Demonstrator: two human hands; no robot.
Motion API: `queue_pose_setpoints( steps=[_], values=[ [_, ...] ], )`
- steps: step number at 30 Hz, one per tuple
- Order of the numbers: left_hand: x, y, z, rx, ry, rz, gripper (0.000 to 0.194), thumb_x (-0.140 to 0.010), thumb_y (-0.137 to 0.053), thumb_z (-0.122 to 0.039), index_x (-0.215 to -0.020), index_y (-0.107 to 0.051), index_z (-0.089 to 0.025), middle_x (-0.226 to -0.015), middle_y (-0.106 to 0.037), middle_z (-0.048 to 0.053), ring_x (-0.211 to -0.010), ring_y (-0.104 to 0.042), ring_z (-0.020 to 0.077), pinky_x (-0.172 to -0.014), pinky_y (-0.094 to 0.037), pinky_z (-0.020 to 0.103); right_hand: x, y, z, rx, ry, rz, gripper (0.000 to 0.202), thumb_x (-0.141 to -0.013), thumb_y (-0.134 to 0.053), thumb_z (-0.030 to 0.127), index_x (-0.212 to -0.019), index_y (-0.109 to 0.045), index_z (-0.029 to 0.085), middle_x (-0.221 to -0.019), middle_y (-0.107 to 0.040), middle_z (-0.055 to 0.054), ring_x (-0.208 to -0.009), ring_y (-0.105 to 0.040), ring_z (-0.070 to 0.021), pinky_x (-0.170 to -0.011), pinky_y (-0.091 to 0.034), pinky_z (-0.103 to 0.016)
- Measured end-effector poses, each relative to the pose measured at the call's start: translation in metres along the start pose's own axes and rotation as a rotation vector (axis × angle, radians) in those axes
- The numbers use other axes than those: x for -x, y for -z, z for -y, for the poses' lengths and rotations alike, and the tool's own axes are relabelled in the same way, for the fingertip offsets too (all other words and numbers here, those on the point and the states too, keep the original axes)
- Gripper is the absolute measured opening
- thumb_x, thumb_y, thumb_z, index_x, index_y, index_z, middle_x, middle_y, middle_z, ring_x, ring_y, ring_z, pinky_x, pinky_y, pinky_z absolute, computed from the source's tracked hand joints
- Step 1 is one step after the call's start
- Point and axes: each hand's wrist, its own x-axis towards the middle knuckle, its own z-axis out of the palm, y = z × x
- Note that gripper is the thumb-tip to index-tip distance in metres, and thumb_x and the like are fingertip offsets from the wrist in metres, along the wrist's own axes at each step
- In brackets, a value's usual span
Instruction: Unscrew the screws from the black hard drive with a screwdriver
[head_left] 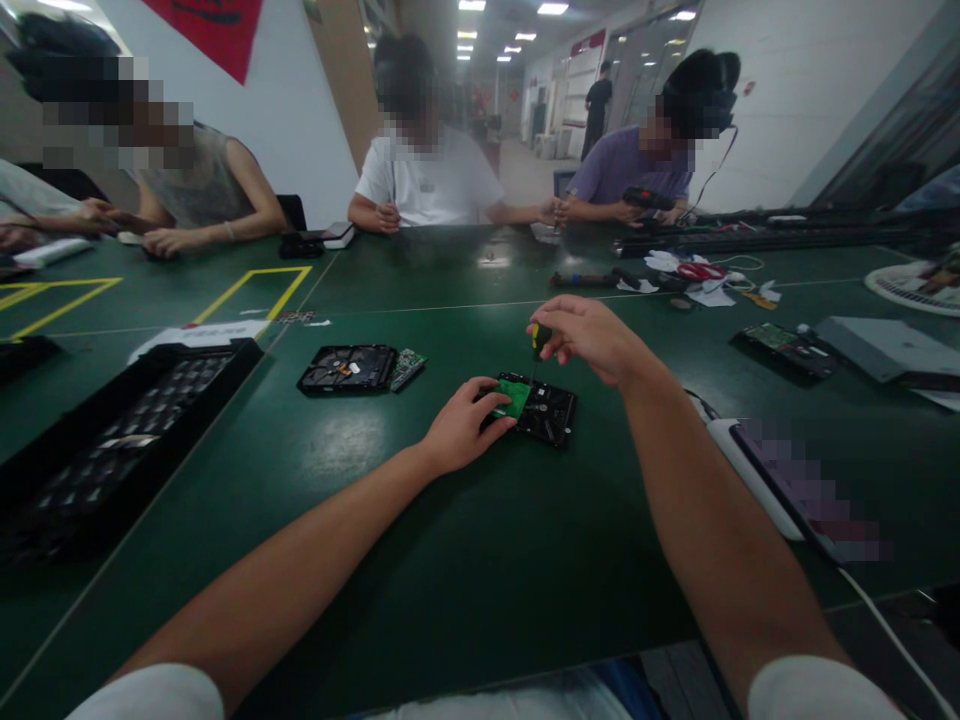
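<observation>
Here, the right hand's [592, 338] fingers are pinching a screwdriver [539, 340] above the hard drive [553, 412]; the left hand [466, 425], fingers spread, is resting on its green board [517, 397].

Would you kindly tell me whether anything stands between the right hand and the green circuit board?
Nothing visible does, apart from the screwdriver that the right hand itself holds near the right edge of the green circuit board; the left hand touches its left part.

We find no legible text. Marks appear on the red banner [214, 30], the white sheet [202, 335] and the white shirt [457, 185]; we cannot read them.
</observation>
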Motion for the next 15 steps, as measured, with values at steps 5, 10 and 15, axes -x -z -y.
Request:
queue_pose_setpoints(
  steps=[5,10,15],
  values=[
    [0.0001,-0.0013,0.0011,0.011,-0.004,-0.008,0.037,-0.099,-0.062,-0.045,-0.129,-0.066,-0.023,-0.138,-0.054,0.016,-0.127,-0.059,0.031,-0.105,-0.055,0.052,-0.0012,0.0006,-0.0015,0.005,0.022,-0.018,0.01,-0.097,-0.062,0.022,-0.093,-0.07,0.018,-0.097,-0.075,-0.007,-0.049,-0.06,-0.0069,-0.035,-0.037,-0.018],
    [-0.0003,-0.0009,-0.0001,0.015,-0.012,-0.014,0.035,-0.099,-0.063,-0.043,-0.128,-0.067,-0.024,-0.138,-0.055,0.015,-0.128,-0.058,0.0312,-0.106,-0.054,0.053,0.0008,-0.0024,0.0,-0.051,-0.032,-0.023,0.008,-0.099,-0.06,0.024,-0.094,-0.064,0.019,-0.093,-0.074,-0.006,-0.055,-0.066,-0.0106,-0.044,-0.048,-0.02],
    [-0.0007,-0.0004,-0.0012,0.021,-0.001,-0.019,0.034,-0.098,-0.064,-0.043,-0.126,-0.068,-0.024,-0.137,-0.056,0.015,-0.127,-0.059,0.0313,-0.105,-0.055,0.053,0.0032,-0.0005,0.0006,0.068,0.063,0.033,0.013,-0.101,-0.062,0.027,-0.091,-0.067,0.019,-0.079,-0.069,-0.001,-0.054,-0.06,-0.0076,-0.044,-0.043,-0.017]
  ],
)
